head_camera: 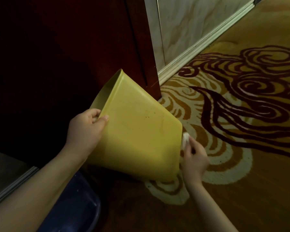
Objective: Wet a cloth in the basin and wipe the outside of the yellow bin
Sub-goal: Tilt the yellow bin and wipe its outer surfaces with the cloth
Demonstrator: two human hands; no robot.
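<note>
The yellow bin (136, 128) is tipped over, its open mouth facing up and left, its base low and toward me. My left hand (85, 129) grips the rim, thumb on the outside wall and fingers curled inside. My right hand (193, 160) is at the bin's bottom right corner, shut on a small white cloth (185, 138) that touches the bin's base edge. Small dark specks dot the upper side wall. The dark blue basin (77, 206) lies on the floor below my left forearm, partly hidden by it.
A dark red wooden panel (90, 39) stands right behind the bin. A pale wall with a white skirting board (199, 46) runs to the upper right. Patterned yellow, cream and maroon carpet (241, 106) covers the floor to the right.
</note>
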